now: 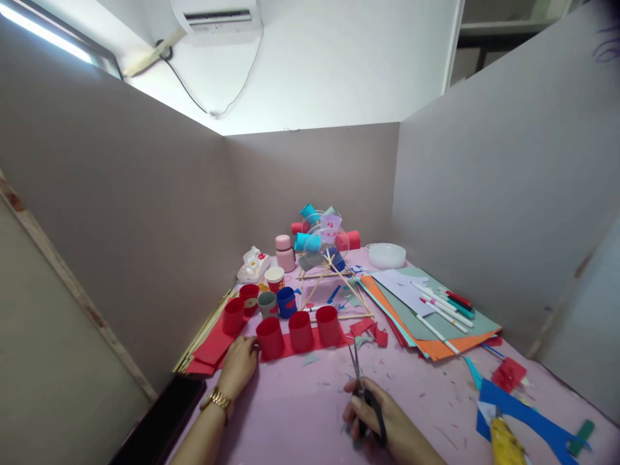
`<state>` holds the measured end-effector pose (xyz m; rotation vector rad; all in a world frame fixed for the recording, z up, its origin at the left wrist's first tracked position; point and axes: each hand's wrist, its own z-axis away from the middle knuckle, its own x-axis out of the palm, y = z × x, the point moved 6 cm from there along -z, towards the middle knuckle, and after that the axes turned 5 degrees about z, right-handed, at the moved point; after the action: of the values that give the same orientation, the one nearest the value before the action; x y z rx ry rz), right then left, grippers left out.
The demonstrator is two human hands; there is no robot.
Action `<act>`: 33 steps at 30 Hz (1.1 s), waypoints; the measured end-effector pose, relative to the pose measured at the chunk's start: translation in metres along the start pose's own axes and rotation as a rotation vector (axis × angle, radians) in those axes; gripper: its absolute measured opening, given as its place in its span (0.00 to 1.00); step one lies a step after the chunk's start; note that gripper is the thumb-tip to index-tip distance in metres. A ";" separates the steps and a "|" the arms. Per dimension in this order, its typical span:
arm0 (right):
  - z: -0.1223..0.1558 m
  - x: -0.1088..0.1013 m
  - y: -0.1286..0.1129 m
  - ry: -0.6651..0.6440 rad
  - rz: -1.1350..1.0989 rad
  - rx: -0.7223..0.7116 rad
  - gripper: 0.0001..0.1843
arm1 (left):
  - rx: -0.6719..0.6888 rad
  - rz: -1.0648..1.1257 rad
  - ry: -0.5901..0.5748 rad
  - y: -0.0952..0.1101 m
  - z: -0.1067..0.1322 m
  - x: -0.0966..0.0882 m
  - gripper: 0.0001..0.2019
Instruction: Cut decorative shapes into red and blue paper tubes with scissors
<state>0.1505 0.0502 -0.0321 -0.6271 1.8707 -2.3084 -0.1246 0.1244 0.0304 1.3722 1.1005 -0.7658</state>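
My right hand (371, 416) grips the dark handles of a pair of scissors (357, 368); their blades point away from me, slightly apart. Fingers bent together, my left hand (241, 365) rests on the table with its fingertips at the left end of a red paper strip (285, 349). Several red paper cylinders stand along that strip, the nearest (270, 339) right beside those fingertips. More red paper (216, 345) lies left of the hand. Behind stand a grey cylinder (268, 305) and a blue cylinder (287, 302), each with a red heart.
A stick-framed wheel (329, 242) with coloured cups stands at the back beside a pink bottle (285, 254). Coloured sheets (426, 323) with markers lie right. A yellow glue bottle (506, 442) and blue scrap (523, 413) are near right; a black object (159, 420) is near left.
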 end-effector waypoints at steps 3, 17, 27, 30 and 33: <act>0.002 0.001 -0.005 -0.006 0.015 -0.013 0.36 | 0.056 0.047 -0.033 0.013 0.012 0.005 0.15; 0.004 0.002 -0.007 -0.004 0.031 -0.041 0.33 | 0.007 0.030 -0.118 0.033 0.007 0.009 0.15; 0.008 0.009 -0.016 -0.037 0.036 -0.041 0.33 | -0.007 0.197 -0.155 0.028 0.000 0.010 0.14; 0.011 0.011 -0.020 -0.055 0.041 -0.042 0.33 | -0.044 0.331 -0.136 0.024 0.002 0.010 0.15; 0.013 0.011 -0.020 -0.082 0.050 -0.044 0.32 | -0.107 0.507 -0.118 0.022 0.008 0.011 0.15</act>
<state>0.1483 0.0397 -0.0080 -0.6615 1.8831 -2.1820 -0.0989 0.1210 0.0271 1.4141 0.6481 -0.4043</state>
